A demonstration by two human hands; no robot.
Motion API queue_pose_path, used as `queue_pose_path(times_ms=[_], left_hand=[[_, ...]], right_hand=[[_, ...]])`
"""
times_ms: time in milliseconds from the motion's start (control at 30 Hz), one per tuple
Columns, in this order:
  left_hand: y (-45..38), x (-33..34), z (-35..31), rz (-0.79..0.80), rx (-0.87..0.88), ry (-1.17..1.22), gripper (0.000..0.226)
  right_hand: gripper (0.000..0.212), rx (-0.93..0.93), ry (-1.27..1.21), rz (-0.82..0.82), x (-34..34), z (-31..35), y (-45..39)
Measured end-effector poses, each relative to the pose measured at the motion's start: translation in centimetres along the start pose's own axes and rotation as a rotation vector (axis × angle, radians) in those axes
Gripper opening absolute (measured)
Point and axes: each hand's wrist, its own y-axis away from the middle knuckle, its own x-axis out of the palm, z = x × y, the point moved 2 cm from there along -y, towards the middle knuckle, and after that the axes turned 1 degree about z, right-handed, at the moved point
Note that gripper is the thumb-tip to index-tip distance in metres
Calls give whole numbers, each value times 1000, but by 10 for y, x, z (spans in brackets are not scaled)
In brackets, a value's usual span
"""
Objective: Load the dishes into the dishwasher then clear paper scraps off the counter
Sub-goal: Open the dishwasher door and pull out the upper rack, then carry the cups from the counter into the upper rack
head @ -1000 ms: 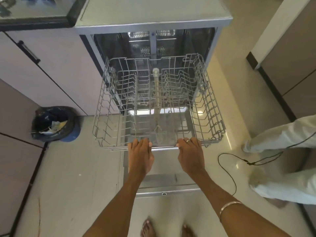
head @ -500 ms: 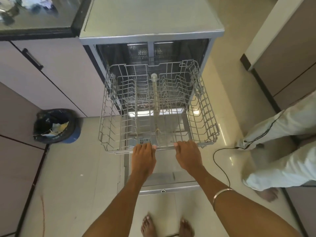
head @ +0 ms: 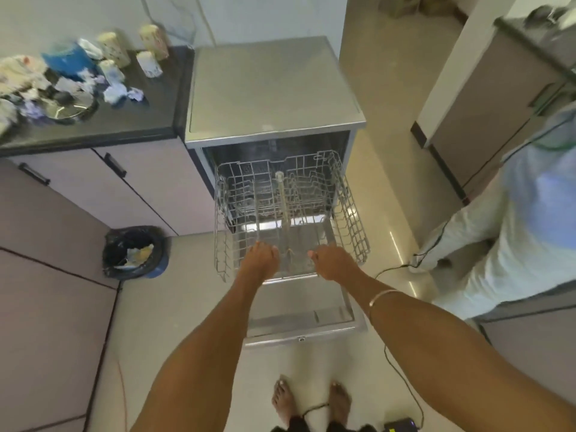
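The steel dishwasher [head: 274, 88] stands open, its door [head: 299, 310] folded down flat. The wire lower rack [head: 352, 219] is pulled out over the door and holds no dishes. My left hand [head: 260, 260] and my right hand [head: 333, 261] are over the rack's front rim with the fingers loosely bent; whether they touch the wire I cannot tell. On the dark counter [head: 149, 98] to the left lie crumpled paper scraps [head: 118, 92], several patterned cups [head: 149, 63] and a steel dish [head: 70, 109].
A bin with a black liner [head: 135, 252] stands on the floor left of the dishwasher. Another person in light clothes [head: 511, 232] stands close on the right. A black cable [head: 402, 369] trails over the floor to a small device [head: 400, 425] by my bare feet.
The view has risen and pulled back, so the counter with cups and scraps now shows. My fingers no longer hook the rack's front rim. The person on the right has moved nearer.
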Motion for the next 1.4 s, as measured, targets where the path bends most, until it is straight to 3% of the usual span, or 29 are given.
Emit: queue_pose_path(times_ms=[167,367,733,867,1033,1200,1400], left_hand=[[48,-20,-3,32,-76,31,59],[68,-43,-29,-29,-146,30,42],[79,-47,-48,-68,-159,174,44],[94,-47,-32,-111,-179,176,45],[104,-57,12,-164,-234,152,56],[104,-81,73,-202,-286,161,38],[122,-127,176,-262,-429,203,38]], right_hand=[[45,12,19,136,-29,24,36],[79,89,17,201,-29,28,16],[53,-35,155,197,-70,40,17],[68,-74,196,196,-76,61,17],[74,-140,208,214,-71,108,16],[72,-187,230,243,-55,162,0],[69,-242,165,236,-48,273,-15]])
